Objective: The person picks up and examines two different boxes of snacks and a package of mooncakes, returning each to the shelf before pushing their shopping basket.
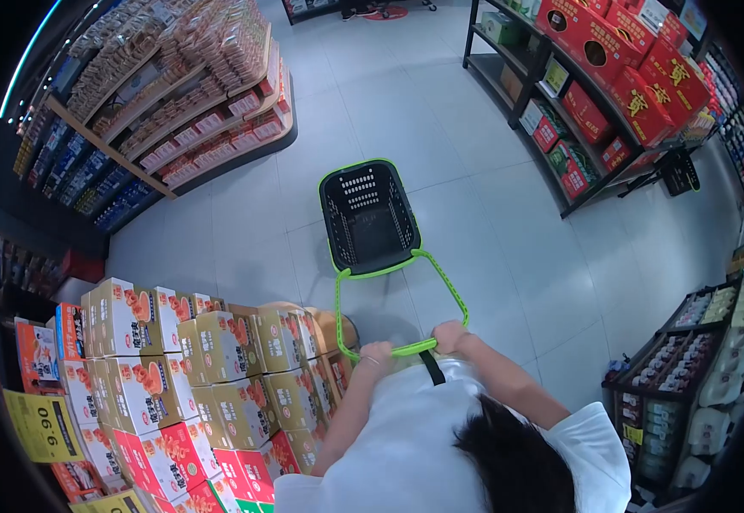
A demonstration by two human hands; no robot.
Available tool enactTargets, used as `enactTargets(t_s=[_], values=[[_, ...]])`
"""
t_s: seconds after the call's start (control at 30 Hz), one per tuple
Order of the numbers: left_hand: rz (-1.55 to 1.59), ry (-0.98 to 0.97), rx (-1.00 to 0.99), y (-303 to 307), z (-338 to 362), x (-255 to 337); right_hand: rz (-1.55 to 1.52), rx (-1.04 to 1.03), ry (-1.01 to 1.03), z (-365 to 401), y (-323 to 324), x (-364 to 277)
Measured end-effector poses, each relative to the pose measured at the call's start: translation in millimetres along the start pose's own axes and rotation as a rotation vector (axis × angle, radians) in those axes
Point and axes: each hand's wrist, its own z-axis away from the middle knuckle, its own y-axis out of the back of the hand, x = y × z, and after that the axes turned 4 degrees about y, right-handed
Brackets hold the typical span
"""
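Note:
A black rolling shopping basket (pixel 367 192) with a bright green rim stands on the floor ahead of me, and no goods show inside it. Its green handle (pixel 410 349) reaches back towards my body. My left hand (pixel 376 353) is closed round the left part of the crossbar. At the right corner of the same bar, my right hand (pixel 451 336) is wrapped round it. A black strap (pixel 432 368) lies between the two hands, over the white shirt. The fingertips are partly hidden.
Stacked boxes (pixel 226 368) crowd close on my left, with yellow price signs (pixel 43 427). A curved shelf (pixel 209 85) of packets stands ahead left. Red gift boxes (pixel 645 103) fill a dark rack ahead right. An egg stand (pixel 675 363) is at right. Grey tiled floor (pixel 508 248) runs between.

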Motion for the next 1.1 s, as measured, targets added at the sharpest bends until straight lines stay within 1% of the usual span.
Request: enactTargets(t_s=[0.13, 0.2, 0.27, 0.4, 0.53, 0.6, 0.73, 0.8, 0.83, 0.9, 0.93, 1.0, 1.03, 1.1], values=[[0.046, 0.006, 0.011, 44.6, -31.4, -17.4, 0.011, 0.013, -0.026, -35.0, 41.5, 0.6], [0.027, -0.024, -0.073, 69.2, -44.2, -23.3, 0.039, -0.025, -0.031, -52.0, 56.9, 2.8], [0.008, -0.041, -0.078, 93.3, -59.9, -29.9, 0.029, -0.011, -0.037, -67.9, 73.3, 6.5], [0.059, -0.068, -0.078, 121.5, -95.4, -44.9, -0.016, -0.019, -0.017, -101.7, 105.1, 20.5], [0.027, -0.01, -0.109, 178.4, -134.1, -51.1, 0.022, 0.005, 0.051, -148.2, 155.4, 41.3], [0.148, -0.003, -0.074, 216.1, -145.8, -49.7, 0.06, 0.046, 0.08, -173.6, 176.7, 53.1], [0.09, 0.096, -0.067, 236.7, -201.4, -64.0, 0.046, 0.03, 0.123, -218.0, 232.4, 70.0], [0.013, 0.136, 0.116, 246.1, -219.6, -68.3, 0.066, 0.022, 0.108, -238.4, 255.9, 74.1], [0.018, 0.153, 0.11, 249.6, -226.9, -70.9, 0.064, 0.011, 0.123, -247.9, 266.4, 76.7], [-0.008, 0.205, 0.371, 259.4, -238.5, -74.0, -0.027, -0.014, 0.079, -266.4, 290.7, 81.5], [0.0, 0.22, 0.376, 267.7, -243.5, -76.3, -0.017, -0.021, 0.092, -275.2, 304.1, 82.3], [-0.015, 0.25, 0.555, 290.8, -253.4, -83.4, -0.036, -0.029, 0.111, -292.3, 331.2, 84.9], [-0.009, 0.263, 0.557, 304.4, -259.5, -88.0, -0.028, -0.036, 0.121, -298.8, 342.7, 86.8], [-0.047, 0.296, 0.482, 331.9, -276.4, -103.5, -0.04, -0.06, 0.13, -316.0, 361.8, 89.8]])
